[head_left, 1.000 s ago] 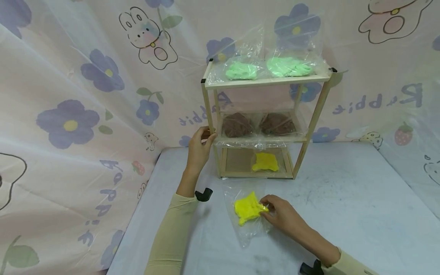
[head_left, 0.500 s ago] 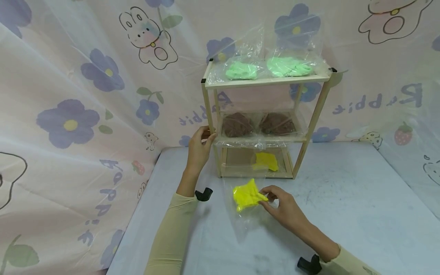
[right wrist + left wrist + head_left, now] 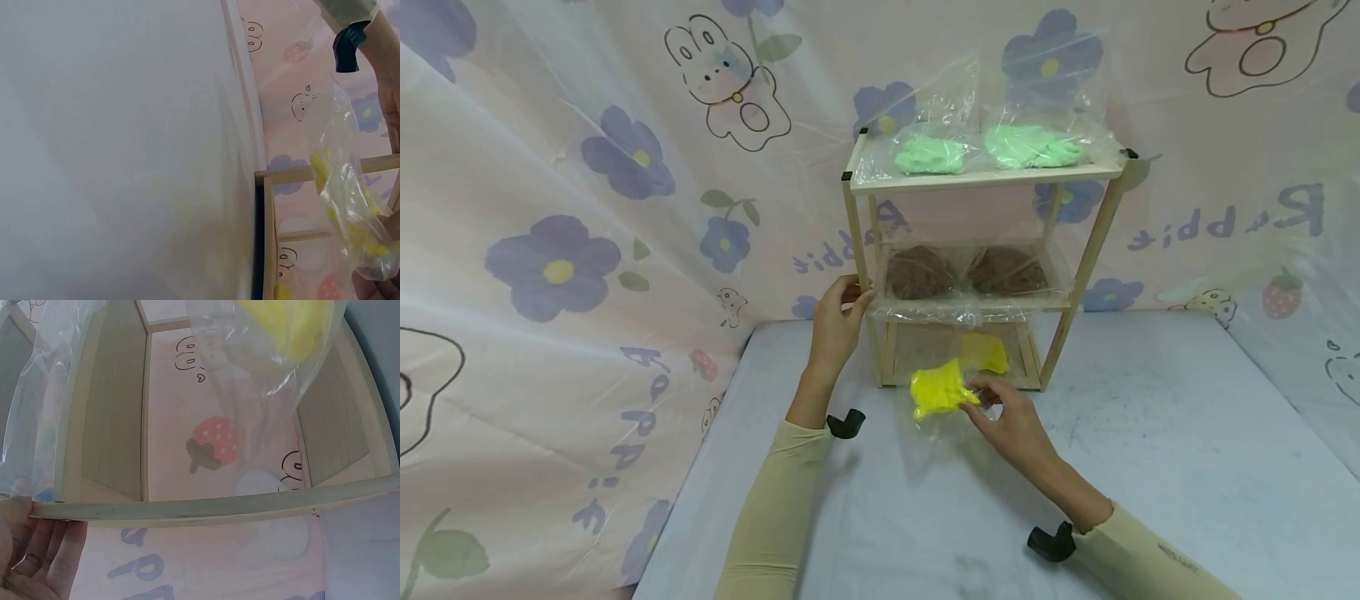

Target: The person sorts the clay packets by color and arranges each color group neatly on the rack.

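My left hand (image 3: 837,323) grips the left front post of a small wooden shelf rack (image 3: 1093,242) at the height of its middle board. The left wrist view shows the fingers (image 3: 65,550) at that post. With thumb and fingers my right hand (image 3: 1018,425) pinches the right edge of a clear plastic bag holding a bright yellow lump (image 3: 938,390), just in front of the bottom shelf. In the right wrist view the bag (image 3: 340,181) hangs beside the rack. A second yellow lump (image 3: 992,354) lies on the bottom shelf, partly seen through the raised bag.
Two bagged brown lumps (image 3: 920,273) sit on the middle shelf, and two bagged light green lumps (image 3: 930,156) on the top one. The rack stands on a white-covered table (image 3: 1180,450) against a patterned cloth backdrop (image 3: 647,250).
My right hand has raised the bagged yellow lump off the table and moved it forward, toward the bottom shelf. The left hand has stayed on the post.
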The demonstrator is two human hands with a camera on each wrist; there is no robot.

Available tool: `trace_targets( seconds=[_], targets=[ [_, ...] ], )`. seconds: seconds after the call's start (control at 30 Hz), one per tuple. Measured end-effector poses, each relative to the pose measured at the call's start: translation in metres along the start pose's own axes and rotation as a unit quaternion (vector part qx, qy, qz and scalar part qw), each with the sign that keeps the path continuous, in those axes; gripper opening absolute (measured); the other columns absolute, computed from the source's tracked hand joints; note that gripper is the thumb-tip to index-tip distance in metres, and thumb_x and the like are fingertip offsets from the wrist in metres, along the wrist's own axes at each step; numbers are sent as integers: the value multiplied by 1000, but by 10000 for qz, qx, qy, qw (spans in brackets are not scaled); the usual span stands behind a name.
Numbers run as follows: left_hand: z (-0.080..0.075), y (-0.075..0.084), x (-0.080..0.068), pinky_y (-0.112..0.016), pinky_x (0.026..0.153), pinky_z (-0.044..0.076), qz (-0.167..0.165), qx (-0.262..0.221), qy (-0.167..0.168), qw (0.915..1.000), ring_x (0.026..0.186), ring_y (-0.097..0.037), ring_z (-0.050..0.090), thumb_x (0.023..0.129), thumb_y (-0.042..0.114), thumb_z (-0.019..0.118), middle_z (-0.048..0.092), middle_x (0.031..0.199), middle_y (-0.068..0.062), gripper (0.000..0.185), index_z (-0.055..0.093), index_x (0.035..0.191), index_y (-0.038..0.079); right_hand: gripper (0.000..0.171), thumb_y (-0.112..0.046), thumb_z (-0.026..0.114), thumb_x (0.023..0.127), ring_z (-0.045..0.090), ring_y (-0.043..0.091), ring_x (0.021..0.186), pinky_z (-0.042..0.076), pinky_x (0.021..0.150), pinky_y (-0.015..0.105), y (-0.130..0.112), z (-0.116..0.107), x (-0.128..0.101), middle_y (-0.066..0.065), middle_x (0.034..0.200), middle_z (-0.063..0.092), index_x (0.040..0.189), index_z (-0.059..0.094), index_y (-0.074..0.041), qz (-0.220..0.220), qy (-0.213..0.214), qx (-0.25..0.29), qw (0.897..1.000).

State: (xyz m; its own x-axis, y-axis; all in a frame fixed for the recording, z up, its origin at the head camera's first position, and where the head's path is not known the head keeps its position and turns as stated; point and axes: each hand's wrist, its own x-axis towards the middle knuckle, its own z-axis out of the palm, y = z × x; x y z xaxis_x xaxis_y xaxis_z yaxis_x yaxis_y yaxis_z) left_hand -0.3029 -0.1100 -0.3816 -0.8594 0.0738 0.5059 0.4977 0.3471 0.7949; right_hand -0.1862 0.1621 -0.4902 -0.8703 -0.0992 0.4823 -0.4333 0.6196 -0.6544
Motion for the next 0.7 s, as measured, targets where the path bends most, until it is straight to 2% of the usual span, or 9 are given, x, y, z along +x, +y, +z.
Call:
trace_targets(
  seconds=[0.27, 0.5, 0.7],
  targets=[
    [-1, -1, 0, -40, 102, 63, -26, -17, 10, 10000, 115, -32, 70, 105, 21, 70, 72, 121, -17, 34, 66, 132, 0, 32, -7, 87, 92, 69, 23, 92, 62, 79, 38, 7, 13, 19, 9, 110, 75, 119, 72, -2, 122, 209, 232, 9994],
    [0, -1, 1, -40, 101, 63, -13, -25, 21, 10000, 115, -32, 71, 105, 20, 70, 72, 121, -17, 33, 67, 132, 0, 31, -9, 85, 95, 69, 24, 96, 62, 85, 42, 14, 24, 36, 10, 115, 73, 121, 70, -3, 209, 295, 251, 9990],
    [0, -1, 1, -39, 102, 62, -28, 1, -7, 10000, 116, -31, 70, 105, 21, 70, 72, 121, -16, 33, 66, 132, 1, 32, -8, 84, 95, 68, 27, 97, 61, 86, 45, 19, 33, 48, 14, 116, 73, 122, 70, 0, 263, 398, 364, 9982]
  ],
)
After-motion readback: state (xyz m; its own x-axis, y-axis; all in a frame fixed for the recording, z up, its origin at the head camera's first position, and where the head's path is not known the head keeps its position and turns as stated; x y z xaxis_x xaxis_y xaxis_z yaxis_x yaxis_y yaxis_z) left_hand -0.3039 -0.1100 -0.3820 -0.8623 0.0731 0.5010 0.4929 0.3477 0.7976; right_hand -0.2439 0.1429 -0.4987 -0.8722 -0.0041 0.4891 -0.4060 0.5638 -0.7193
